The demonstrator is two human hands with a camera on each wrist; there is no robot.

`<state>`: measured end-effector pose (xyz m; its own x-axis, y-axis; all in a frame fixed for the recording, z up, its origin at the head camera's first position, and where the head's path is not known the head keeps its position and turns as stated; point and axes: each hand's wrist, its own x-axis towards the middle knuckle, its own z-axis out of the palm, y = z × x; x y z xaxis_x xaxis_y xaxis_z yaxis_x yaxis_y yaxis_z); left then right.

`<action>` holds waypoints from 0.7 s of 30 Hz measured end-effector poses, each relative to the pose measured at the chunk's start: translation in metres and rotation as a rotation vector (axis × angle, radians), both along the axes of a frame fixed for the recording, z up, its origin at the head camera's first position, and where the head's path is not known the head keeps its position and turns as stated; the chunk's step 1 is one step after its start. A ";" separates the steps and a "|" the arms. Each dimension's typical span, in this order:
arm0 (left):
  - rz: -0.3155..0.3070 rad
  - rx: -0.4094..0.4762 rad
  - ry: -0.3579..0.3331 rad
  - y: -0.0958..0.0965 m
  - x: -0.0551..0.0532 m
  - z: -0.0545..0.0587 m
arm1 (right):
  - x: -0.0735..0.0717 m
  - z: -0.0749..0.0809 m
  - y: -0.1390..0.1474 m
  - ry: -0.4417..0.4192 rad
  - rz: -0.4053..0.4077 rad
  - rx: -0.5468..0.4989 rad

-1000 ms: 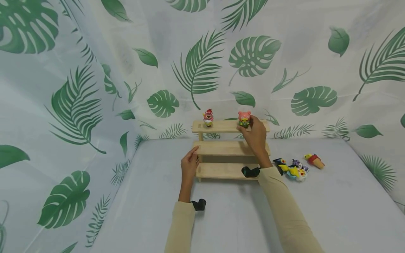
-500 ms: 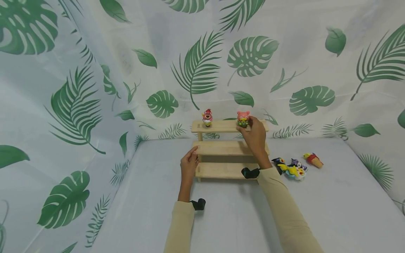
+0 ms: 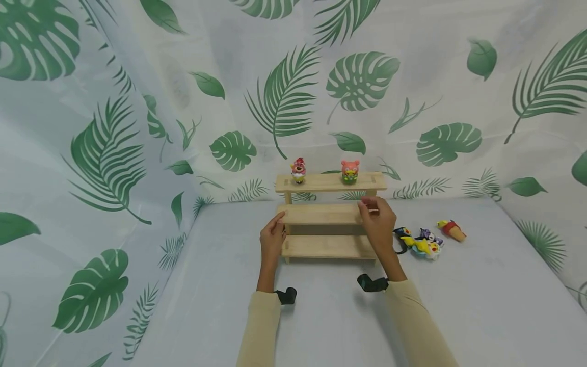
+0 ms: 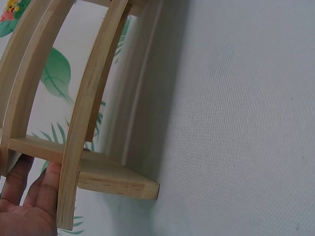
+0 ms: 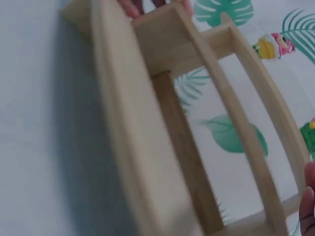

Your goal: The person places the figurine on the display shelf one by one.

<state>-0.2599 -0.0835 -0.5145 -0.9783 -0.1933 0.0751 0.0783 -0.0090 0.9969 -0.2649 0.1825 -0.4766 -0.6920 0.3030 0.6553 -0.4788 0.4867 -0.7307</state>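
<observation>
A three-tier wooden display shelf [image 3: 327, 246] stands on the table in the head view. My left hand [image 3: 273, 235] grips the left end of its middle tier; in the left wrist view the fingers [image 4: 48, 189] are against the wooden side. On the top tier, a pink-and-green figurine [image 3: 350, 172] stands right of centre. A red-hatted bear figurine [image 3: 298, 171] stands upright at the left of that tier. My right hand [image 3: 378, 220] is below the pink figurine, at the middle tier's right end, fingers loosely bent with nothing held.
Several small figurines [image 3: 423, 244] lie in a cluster on the pale tabletop right of the shelf, near my right forearm. Beyond them lies a red-and-yellow figurine [image 3: 452, 230] on its side. A leaf-printed sheet [image 3: 284, 92] hangs behind the shelf.
My right hand has let go of the pink figurine on the top tier and moved down and slightly right. My left hand stays at the shelf's left side.
</observation>
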 end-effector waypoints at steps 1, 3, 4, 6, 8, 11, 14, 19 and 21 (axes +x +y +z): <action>-0.001 -0.001 -0.003 0.000 0.000 -0.001 | 0.005 -0.005 0.003 0.004 -0.008 -0.006; 0.000 -0.008 0.001 -0.001 0.001 -0.002 | 0.015 -0.016 0.010 -0.001 -0.030 -0.011; 0.001 -0.011 0.005 -0.001 0.001 -0.002 | 0.019 -0.020 0.013 -0.008 -0.045 -0.016; -0.002 -0.017 0.014 -0.002 0.001 -0.003 | 0.028 -0.027 0.021 -0.034 -0.064 -0.047; -0.012 -0.018 0.022 -0.002 0.000 -0.003 | 0.036 -0.033 0.028 -0.070 -0.090 -0.073; -0.037 -0.003 0.026 -0.004 -0.001 0.000 | 0.046 -0.041 0.040 -0.140 -0.141 -0.095; -0.052 0.002 0.021 -0.004 0.003 0.009 | 0.056 -0.049 0.052 -0.210 -0.229 -0.079; -0.057 -0.013 0.016 -0.002 0.013 0.026 | 0.069 -0.060 0.073 -0.294 -0.421 -0.094; -0.058 -0.004 0.019 -0.002 0.014 0.027 | 0.074 -0.062 0.081 -0.346 -0.487 -0.139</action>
<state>-0.2459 -0.0854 -0.4870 -0.9862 -0.1360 0.0943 0.0965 -0.0100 0.9953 -0.1912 0.2634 -0.5391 -0.6180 0.7043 0.3492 0.0511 0.4793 -0.8762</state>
